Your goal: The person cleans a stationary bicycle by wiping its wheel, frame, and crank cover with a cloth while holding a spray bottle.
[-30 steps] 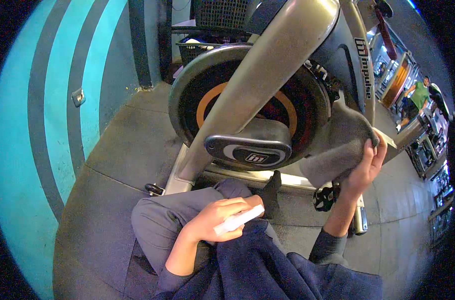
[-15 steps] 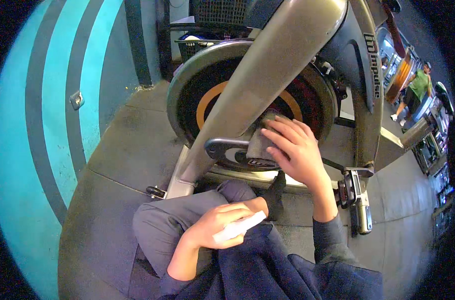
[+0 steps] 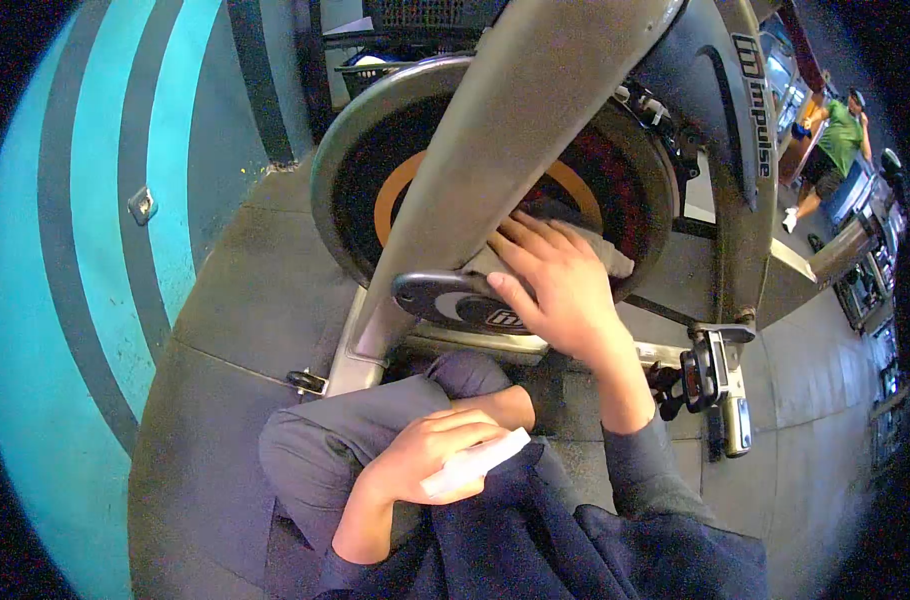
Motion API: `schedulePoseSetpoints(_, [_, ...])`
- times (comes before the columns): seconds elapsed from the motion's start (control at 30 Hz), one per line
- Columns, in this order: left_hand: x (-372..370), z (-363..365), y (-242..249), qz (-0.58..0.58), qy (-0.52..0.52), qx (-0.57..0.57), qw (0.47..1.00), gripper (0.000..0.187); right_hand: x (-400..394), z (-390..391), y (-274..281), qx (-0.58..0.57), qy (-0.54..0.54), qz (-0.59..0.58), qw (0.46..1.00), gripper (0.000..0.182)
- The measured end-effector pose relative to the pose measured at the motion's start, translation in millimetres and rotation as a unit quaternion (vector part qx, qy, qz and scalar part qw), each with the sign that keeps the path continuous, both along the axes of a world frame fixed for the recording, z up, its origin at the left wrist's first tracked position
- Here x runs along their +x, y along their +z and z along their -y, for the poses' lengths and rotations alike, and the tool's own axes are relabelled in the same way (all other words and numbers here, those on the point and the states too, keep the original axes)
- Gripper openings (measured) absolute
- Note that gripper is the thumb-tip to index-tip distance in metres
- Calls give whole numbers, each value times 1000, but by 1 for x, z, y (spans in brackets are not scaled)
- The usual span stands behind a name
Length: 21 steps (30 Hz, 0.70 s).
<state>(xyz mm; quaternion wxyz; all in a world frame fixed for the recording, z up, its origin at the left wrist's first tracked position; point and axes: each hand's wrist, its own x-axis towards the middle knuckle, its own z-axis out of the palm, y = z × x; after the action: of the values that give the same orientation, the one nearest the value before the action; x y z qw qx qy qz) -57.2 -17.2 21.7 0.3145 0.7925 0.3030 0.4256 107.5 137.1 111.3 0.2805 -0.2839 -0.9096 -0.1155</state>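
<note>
My left hand [image 3: 430, 460] rests over my lap, its fingers wrapped round a white block-like object [image 3: 475, 463]. Further forward, my right hand [image 3: 560, 280] presses a grey cloth [image 3: 610, 258] against the exercise bike beside the flywheel [image 3: 340, 200]. Part of the cloth lies beneath the fingers and part sticks out to their right. Just left of that hand is the dark crank cover [image 3: 455, 300] with a logo. The thick slanted frame tube [image 3: 495, 150] passes above the fingertips, which are partly hidden at its edge.
A pedal [image 3: 710, 375] hangs at the right, near my right forearm. A small wheel [image 3: 305, 381] is on the bike's left foot. The striped wall [image 3: 95, 200] stands at the left. A person in a green top [image 3: 840, 135] is among machines at the far right.
My right hand has moved up and left with the cloth, which now stretches out to the right of the fingers. The crank cover shows more fully. My left hand has hardly moved.
</note>
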Motion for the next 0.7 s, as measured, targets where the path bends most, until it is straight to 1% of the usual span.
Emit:
schedulePoseSetpoints(0.03, [0, 0, 0, -4, 0, -4, 1000, 48, 1, 7, -2, 26, -11, -10, 1000, 45])
schedulePoseSetpoints(0.07, [0, 1, -1, -7, 1, -8, 1000, 48, 3, 15, -3, 27, -30, 10, 999, 49])
schedulePoseSetpoints(0.1, [-1, 1, -1, -8, 2, -8, 1000, 48, 4, 22, -8, 27, -29, 8, 999, 49])
schedulePoseSetpoints(0.2, [-1, 1, -1, -14, -1, -4, 1000, 48, 7, 40, -21, 45, -97, -4, 994, 57])
schedulePoseSetpoints(0.23, [-1, 2, 0, -18, -2, -9, 1000, 48, 7, 39, -20, 45, -98, -4, 994, 57])
schedulePoseSetpoints(0.3, [-2, 1, 1, -21, -3, -14, 1000, 48, 6, 36, -19, 27, -88, -14, 996, 57])
schedulePoseSetpoints(0.33, [-2, -1, 2, -17, -9, -7, 1000, 48, 4, 31, -14, 17, -70, -27, 997, 50])
schedulePoseSetpoints(0.37, [-1, -2, 2, -12, -16, 0, 1000, 47, 3, 24, -11, 16, -71, -27, 997, 50])
schedulePoseSetpoints(0.47, [0, -2, 2, -14, -5, 8, 1000, 47, 0, 0, -1, -22, -4, -31, 999, 41])
schedulePoseSetpoints(0.5, [0, -2, 2, -15, -5, 9, 1000, 47, 0, -4, 2, -21, -3, -32, 999, 41])
schedulePoseSetpoints(0.57, [0, -1, 1, -3, -2, 4, 1000, 47, 1, -9, 6, -67, 24, -15, 997, 41])
schedulePoseSetpoints(0.7, [2, 1, 5, 0, 1, -2, 1000, 46, 2, 4, -5, -10, 0, -39, 999, 40])
